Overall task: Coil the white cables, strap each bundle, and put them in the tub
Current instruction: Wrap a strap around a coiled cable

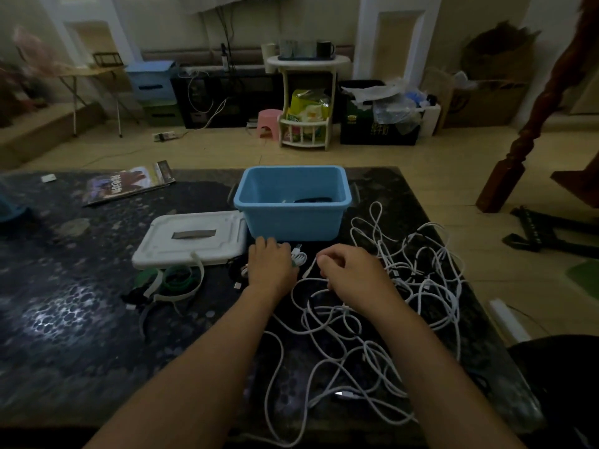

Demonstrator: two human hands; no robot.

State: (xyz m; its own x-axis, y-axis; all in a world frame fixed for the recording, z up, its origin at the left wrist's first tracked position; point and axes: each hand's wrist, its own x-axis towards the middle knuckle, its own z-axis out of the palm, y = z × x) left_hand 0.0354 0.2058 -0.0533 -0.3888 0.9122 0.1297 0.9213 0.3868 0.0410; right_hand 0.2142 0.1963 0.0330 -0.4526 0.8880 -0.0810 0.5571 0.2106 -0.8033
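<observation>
White cables (418,280) lie tangled across the table's right half, trailing to its near edge; a small coiled bundle (299,257) sits just before the blue tub (293,202). Left hand (270,265) rests on that bundle, fingers fairly flat. Right hand (351,272) pinches one strand, fingers curled. Judged light, limp and snag-prone: best taken near a plug end and drawn free gradually.
</observation>
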